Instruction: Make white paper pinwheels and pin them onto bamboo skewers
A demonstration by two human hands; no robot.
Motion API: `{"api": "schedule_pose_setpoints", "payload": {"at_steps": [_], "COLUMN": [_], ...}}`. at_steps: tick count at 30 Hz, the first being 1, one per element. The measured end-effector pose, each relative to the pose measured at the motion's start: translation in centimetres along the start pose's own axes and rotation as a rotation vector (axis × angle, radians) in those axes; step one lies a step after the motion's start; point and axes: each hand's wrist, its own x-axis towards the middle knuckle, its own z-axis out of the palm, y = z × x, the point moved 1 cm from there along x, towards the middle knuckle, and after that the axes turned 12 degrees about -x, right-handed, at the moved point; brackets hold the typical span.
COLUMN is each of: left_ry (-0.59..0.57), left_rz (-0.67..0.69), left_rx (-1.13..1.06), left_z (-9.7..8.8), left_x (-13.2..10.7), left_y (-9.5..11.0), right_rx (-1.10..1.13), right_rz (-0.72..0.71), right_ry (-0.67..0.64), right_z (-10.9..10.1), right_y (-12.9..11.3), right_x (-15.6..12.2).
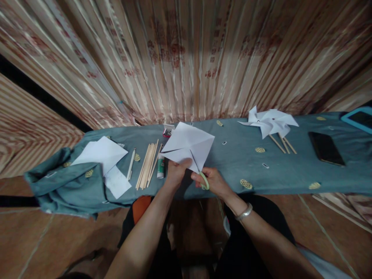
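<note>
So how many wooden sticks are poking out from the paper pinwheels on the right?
3. The left stick, middle stick and right stick all stick out at the near side of the pinwheels. More may be hidden underneath.

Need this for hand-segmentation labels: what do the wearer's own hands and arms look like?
The left hand and right hand are ungloved, with no visible cables or markings. Both forearms are bare as far as they show, no sleeves. A shiny silver-coloured bracelet circles the right one near the wrist.
</note>
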Motion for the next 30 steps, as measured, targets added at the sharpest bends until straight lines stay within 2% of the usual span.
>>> {"api": "schedule_pose_setpoints", "payload": {"at_steps": [6, 9, 13, 16, 19, 22, 26, 30], "left_ry": [0.055, 0.048, 0.045, 0.037, 0.004, -0.067, -0.246, -0.352], "left_rz": [0.077, 0.105, 0.138, 0.163, 0.132, 0.022, -0.130, -0.191], "left_rx": [-0.039, -0.063, -0.064, -0.020, 0.053, 0.142, 0.297, 0.447], "left_z": [-0.1, -0.3, -0.9, -1.3, -1.5, -1.7, -1.7, -1.7], "left_x": [0.4, 0.5, 0.6, 0.5, 0.0, -0.7, -1.6, -1.8], "left_y": [1.1, 1.8, 2.5, 2.8, 2.8, 2.4, 1.9, 1.5], "right_rx": [-0.046, -0.068, -0.114, -0.105, -0.014, 0.097, 0.169, 0.200], "right_rz": [0.001, 0.003, 0.047, 0.039, 0.000, -0.077, -0.136, -0.121], "right_ry": [-0.166, -0.253, -0.295, -0.204, 0.050, 0.251, 0.251, 0.194], "right_z": [-0.9, -2.2, -4.4, -6.0, -7.4, -8.2, -8.6, -8.5], "right_y": [-0.1, -0.1, 0.0, 0.0, -0.1, -0.4, -0.6, -0.4], "right_x": [-0.5, -0.9, -1.6, -1.8, -1.5, -1.2, -0.9, -0.8]}}
